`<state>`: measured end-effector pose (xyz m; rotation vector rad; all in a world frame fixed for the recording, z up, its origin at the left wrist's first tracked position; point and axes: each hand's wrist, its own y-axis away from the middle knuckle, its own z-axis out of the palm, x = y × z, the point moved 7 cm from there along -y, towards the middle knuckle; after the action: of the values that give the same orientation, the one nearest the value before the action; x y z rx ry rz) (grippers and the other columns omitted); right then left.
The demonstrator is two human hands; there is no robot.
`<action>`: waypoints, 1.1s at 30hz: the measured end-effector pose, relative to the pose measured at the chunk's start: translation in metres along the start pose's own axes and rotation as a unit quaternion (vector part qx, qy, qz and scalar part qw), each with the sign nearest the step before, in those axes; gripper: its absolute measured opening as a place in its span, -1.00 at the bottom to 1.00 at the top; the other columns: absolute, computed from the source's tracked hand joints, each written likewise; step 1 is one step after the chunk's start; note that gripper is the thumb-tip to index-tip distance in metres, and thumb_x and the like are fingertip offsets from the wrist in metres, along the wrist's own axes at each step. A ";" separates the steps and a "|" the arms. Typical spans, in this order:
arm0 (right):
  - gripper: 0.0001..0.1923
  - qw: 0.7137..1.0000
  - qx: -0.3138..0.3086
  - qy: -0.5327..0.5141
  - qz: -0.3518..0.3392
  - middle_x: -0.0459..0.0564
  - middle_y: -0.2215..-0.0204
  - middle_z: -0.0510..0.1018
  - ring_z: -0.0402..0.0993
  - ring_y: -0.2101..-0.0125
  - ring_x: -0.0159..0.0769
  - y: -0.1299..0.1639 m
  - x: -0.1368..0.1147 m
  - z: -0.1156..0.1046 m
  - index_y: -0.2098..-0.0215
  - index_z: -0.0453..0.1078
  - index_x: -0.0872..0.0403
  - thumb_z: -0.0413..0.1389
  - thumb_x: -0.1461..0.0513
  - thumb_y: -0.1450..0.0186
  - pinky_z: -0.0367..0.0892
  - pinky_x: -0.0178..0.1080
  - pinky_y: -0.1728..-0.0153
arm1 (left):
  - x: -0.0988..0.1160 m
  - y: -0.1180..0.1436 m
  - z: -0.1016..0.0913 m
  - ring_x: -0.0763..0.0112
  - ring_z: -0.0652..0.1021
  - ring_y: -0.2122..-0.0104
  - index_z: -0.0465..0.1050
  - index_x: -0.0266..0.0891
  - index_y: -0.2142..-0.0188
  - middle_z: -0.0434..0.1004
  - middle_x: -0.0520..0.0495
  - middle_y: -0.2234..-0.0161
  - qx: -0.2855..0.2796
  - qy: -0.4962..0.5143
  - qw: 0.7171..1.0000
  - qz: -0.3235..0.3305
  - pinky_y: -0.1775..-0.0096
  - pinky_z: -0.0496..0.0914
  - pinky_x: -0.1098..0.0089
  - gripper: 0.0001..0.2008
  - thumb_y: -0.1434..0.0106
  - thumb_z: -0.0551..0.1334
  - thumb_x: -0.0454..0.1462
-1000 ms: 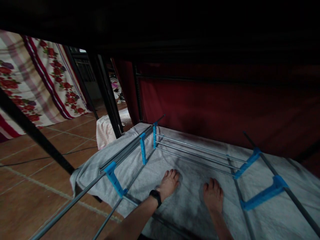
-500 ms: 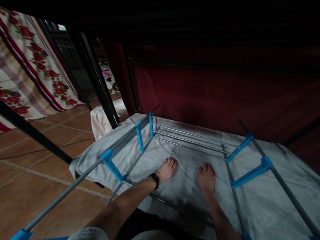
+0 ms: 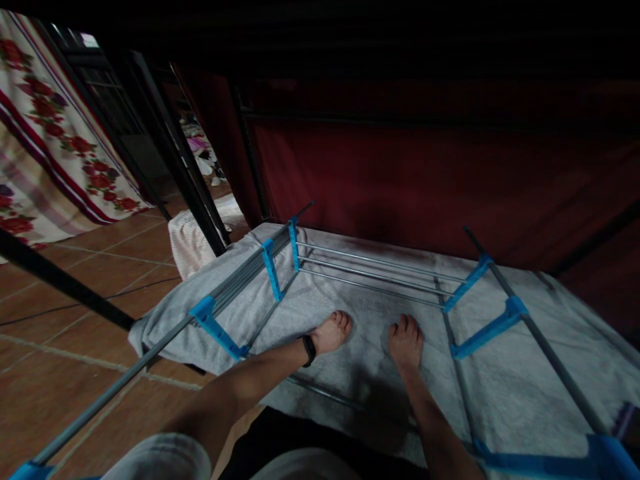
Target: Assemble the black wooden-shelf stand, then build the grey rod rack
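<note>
My left hand, with a black band on its wrist, rests palm down on a grey cloth. My right hand rests on the same cloth a short way to the right, its fingers slightly apart. Neither hand holds anything that I can see; the palms are hidden. Around them lies a rack frame of grey metal tubes and blue plastic brackets. One side runs along my left, the other along my right. Thin rods join the sides beyond my hands. My forearms reach in over a near crossbar.
A dark red curtain hangs behind the cloth-covered surface. Black metal posts stand at the left, beside a brown tiled floor with a dark cable. A floral cloth hangs further left. A dark purple object shows at right.
The view has shifted slightly, so the rack and cloth appear a little further left and higher. More of the right blue bracket shows near the bottom. Both hands stay resting on the cloth.
</note>
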<state>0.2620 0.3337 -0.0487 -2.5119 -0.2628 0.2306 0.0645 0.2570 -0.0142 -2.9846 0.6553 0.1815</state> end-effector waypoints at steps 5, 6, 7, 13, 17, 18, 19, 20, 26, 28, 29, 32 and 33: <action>-0.57 1.000 0.011 0.005 -0.010 0.32 -0.06 0.44 0.37 0.02 -0.04 0.000 -0.001 -0.003 -0.14 0.31 0.27 -0.09 0.26 -0.36 0.14 -0.02 -0.06 | 0.001 -0.002 -0.008 -0.05 0.43 -0.07 0.33 -0.42 -0.13 0.42 -0.42 -0.09 -0.024 0.006 0.999 0.022 -0.06 0.26 0.03 -0.58 -0.32 -0.03 -0.40; -0.57 1.000 0.014 0.012 -0.011 0.32 -0.05 0.44 0.37 0.03 -0.05 0.000 -0.001 -0.003 -0.14 0.32 0.27 -0.10 0.26 -0.37 0.14 -0.03 -0.06 | 0.000 -0.003 -0.010 -0.03 0.44 -0.04 0.35 -0.42 -0.10 0.43 -0.42 -0.07 -0.029 0.006 0.999 0.025 -0.03 0.29 0.05 -0.60 -0.32 -0.02 -0.40; -0.58 1.000 0.017 0.018 -0.014 0.31 -0.05 0.45 0.38 0.03 -0.05 0.000 -0.001 -0.003 -0.13 0.32 0.26 -0.10 0.26 -0.37 0.15 -0.04 -0.05 | -0.001 -0.004 -0.013 -0.01 0.45 -0.01 0.37 -0.41 -0.08 0.44 -0.41 -0.05 -0.036 0.006 0.999 0.028 0.01 0.32 0.07 -0.62 -0.31 -0.01 -0.40; -0.67 0.997 0.019 0.046 -0.064 0.29 -0.02 0.47 0.40 0.06 -0.05 0.003 -0.005 -0.003 0.03 0.43 0.20 -0.08 0.28 -0.35 0.20 -0.05 0.03 | -0.016 -0.022 -0.028 0.16 0.56 0.22 0.52 -0.26 0.16 0.60 -0.22 0.18 -0.106 -0.001 0.993 0.044 0.22 0.41 0.24 -0.80 -0.25 0.18 -0.36; -0.73 0.996 0.027 0.035 -0.079 0.28 -0.03 0.47 0.40 0.03 -0.05 0.005 -0.006 -0.008 0.12 0.46 0.15 -0.04 0.29 -0.33 0.21 -0.04 0.03 | -0.038 -0.043 -0.060 0.26 0.57 0.37 0.55 -0.16 0.37 0.62 -0.04 0.40 -0.137 0.003 0.989 0.047 0.31 0.42 0.32 -0.96 -0.17 0.32 -0.25; -0.74 0.996 0.028 0.033 -0.077 0.27 -0.04 0.46 0.40 0.03 -0.05 0.005 -0.006 -0.009 0.14 0.46 0.14 -0.04 0.30 -0.33 0.21 -0.04 0.03 | -0.044 -0.048 -0.075 0.27 0.57 0.36 0.55 -0.15 0.35 0.62 -0.03 0.39 -0.130 0.005 0.990 0.046 0.29 0.42 0.32 -0.94 -0.19 0.30 -0.23; -0.76 0.996 0.026 0.034 -0.079 0.27 -0.04 0.46 0.39 0.03 -0.04 0.005 -0.007 -0.010 0.16 0.47 0.13 -0.03 0.31 -0.33 0.21 -0.03 0.03 | -0.051 -0.053 -0.092 0.27 0.58 0.32 0.56 -0.14 0.30 0.63 -0.03 0.34 -0.113 0.006 0.993 0.044 0.26 0.42 0.32 -0.90 -0.24 0.26 -0.22; -0.77 0.995 0.021 0.038 -0.086 0.26 -0.05 0.46 0.39 0.02 -0.04 0.005 -0.008 -0.010 0.20 0.47 0.12 -0.03 0.32 -0.33 0.21 -0.02 0.03 | -0.059 -0.057 -0.112 0.27 0.58 0.27 0.55 -0.14 0.23 0.64 -0.04 0.27 -0.094 0.007 0.995 0.044 0.23 0.41 0.31 -0.85 -0.29 0.21 -0.21; -0.79 0.988 0.004 0.077 -0.130 0.23 -0.07 0.46 0.35 -0.05 0.02 0.009 -0.011 -0.003 0.32 0.48 0.09 0.00 0.37 -0.30 0.22 0.00 0.05 | -0.142 -0.049 -0.244 0.23 0.53 0.09 0.45 -0.24 0.09 0.54 -0.16 0.09 0.082 -0.004 0.996 -0.033 0.06 0.36 0.26 -0.69 -0.45 -0.03 -0.20; -0.79 0.987 0.000 0.084 -0.133 0.23 -0.07 0.46 0.36 -0.05 0.02 0.010 -0.010 0.001 0.33 0.48 0.09 0.00 0.38 -0.30 0.23 -0.01 0.06 | -0.184 -0.031 -0.273 0.19 0.51 0.06 0.44 -0.28 0.08 0.51 -0.20 0.08 0.127 -0.011 0.988 -0.089 0.05 0.35 0.23 -0.66 -0.46 -0.07 -0.23; -0.78 0.987 -0.001 0.087 -0.136 0.22 -0.07 0.46 0.36 -0.06 0.01 0.010 -0.009 0.002 0.33 0.48 0.09 0.00 0.38 -0.29 0.24 -0.01 0.06 | -0.209 -0.018 -0.284 0.18 0.51 0.06 0.45 -0.28 0.08 0.50 -0.20 0.08 0.154 -0.007 0.977 -0.146 0.04 0.34 0.23 -0.66 -0.45 -0.06 -0.22; -0.78 0.983 -0.001 0.097 -0.156 0.20 -0.07 0.47 0.34 -0.10 0.02 0.012 -0.008 0.007 0.33 0.48 0.08 0.00 0.39 -0.28 0.24 0.01 0.03 | -0.273 0.031 -0.287 0.22 0.48 0.03 0.46 -0.27 0.06 0.51 -0.18 0.02 0.204 0.058 0.919 -0.332 0.02 0.31 0.29 -0.70 -0.43 0.01 -0.22; -0.78 0.982 0.001 0.098 -0.161 0.19 -0.07 0.47 0.33 -0.11 0.02 0.013 -0.008 0.008 0.33 0.48 0.08 0.01 0.40 -0.28 0.23 0.02 0.02 | -0.283 0.047 -0.282 0.24 0.49 0.07 0.47 -0.30 0.08 0.53 -0.20 0.05 0.206 0.067 0.905 -0.366 0.05 0.33 0.30 -0.71 -0.43 0.02 -0.22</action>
<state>0.2541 0.3260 -0.0619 -2.4235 -0.5786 -0.1459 -0.1829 0.3022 0.2999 -2.6101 -0.4031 -0.1918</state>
